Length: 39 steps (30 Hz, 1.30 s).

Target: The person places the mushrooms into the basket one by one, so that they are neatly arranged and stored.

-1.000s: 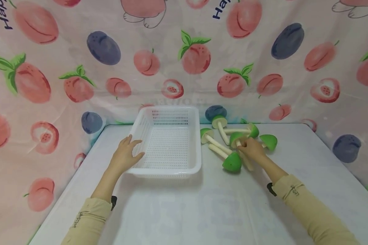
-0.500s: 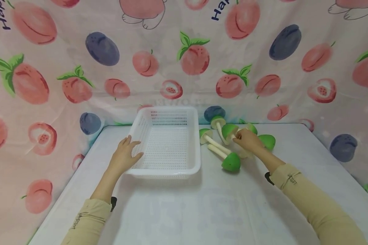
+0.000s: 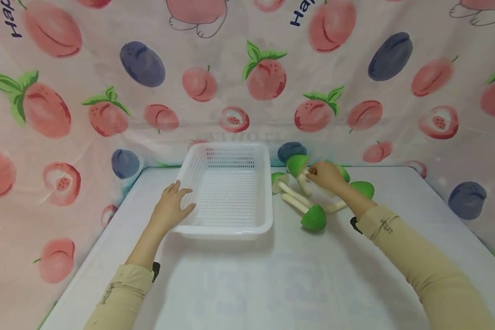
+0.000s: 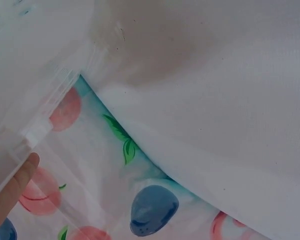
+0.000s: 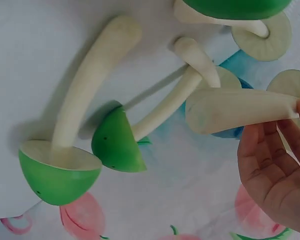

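Note:
My right hand [image 3: 327, 176] pinches the pale stem of a toy mushroom [image 3: 297, 165], its green cap pointing left above the table's back edge. In the right wrist view the held stem [image 5: 230, 110] spans out from between thumb and fingers. My left hand [image 3: 171, 207] rests at the left rim of a white plastic basket [image 3: 222, 230], thumb and forefinger spread over its inside. The left wrist view shows one finger [image 4: 21, 177] straight along the basket's outer wall. Other green-capped mushrooms [image 3: 315, 218] lie around the right hand, some partly hidden behind it.
Right of the basket, another mushroom [image 3: 278, 182] lies beside its wall, and a further one [image 3: 362, 189] lies under the right forearm. A fruit-printed cloth [image 3: 231, 91] hangs behind the white-covered table [image 3: 297, 284].
My right hand has lifted the mushroom from the pile and carried it left and back, its cap now over the rear mushroom. The left hand stays at the basket rim.

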Motion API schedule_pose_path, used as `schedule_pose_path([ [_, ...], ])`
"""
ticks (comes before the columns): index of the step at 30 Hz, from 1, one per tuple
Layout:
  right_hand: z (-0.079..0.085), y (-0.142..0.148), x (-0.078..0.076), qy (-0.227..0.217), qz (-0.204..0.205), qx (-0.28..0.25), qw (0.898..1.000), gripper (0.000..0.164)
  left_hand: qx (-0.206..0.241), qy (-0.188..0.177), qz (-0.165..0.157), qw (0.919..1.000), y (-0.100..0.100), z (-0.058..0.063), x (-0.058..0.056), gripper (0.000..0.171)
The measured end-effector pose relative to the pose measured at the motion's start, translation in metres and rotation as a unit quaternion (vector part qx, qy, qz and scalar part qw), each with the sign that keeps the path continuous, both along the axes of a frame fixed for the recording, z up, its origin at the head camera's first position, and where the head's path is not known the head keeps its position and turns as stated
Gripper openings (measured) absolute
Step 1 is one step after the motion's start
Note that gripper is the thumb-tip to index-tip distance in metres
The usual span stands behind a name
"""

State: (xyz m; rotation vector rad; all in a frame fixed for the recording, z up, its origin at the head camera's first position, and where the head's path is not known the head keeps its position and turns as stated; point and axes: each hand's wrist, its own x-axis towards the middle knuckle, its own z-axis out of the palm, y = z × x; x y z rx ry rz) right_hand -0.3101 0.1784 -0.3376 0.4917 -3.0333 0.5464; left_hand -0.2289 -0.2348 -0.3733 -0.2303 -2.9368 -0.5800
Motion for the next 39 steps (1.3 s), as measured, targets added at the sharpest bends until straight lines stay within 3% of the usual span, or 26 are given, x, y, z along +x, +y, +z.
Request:
schedule_pose_path([
  [6,0.013,-0.011,-0.004,-0.013,0.004,-0.010,1.000,0.033,0.003,0.014,-0.001,0.9999,0.000,-0.001,-0.002,0.047],
  [14,0.019,-0.031,-0.008,0.015,0.039,-0.019,0.999,0.030,0.001,0.018,-0.001,0.9998,-0.002,-0.001,-0.004,0.046],
  [23,0.026,-0.065,-0.014,0.026,0.043,-0.030,0.998,0.023,0.010,0.006,0.001,0.9999,-0.005,0.001,-0.004,0.048],
  [32,0.040,-0.103,-0.025,0.005,0.059,-0.036,0.998,0.024,0.013,0.014,0.006,0.9998,-0.006,-0.002,-0.004,0.047],
  [39,0.040,-0.129,-0.033,0.018,0.065,-0.024,0.997,0.021,0.008,0.005,0.005,0.9999,-0.006,-0.007,-0.003,0.048],
])
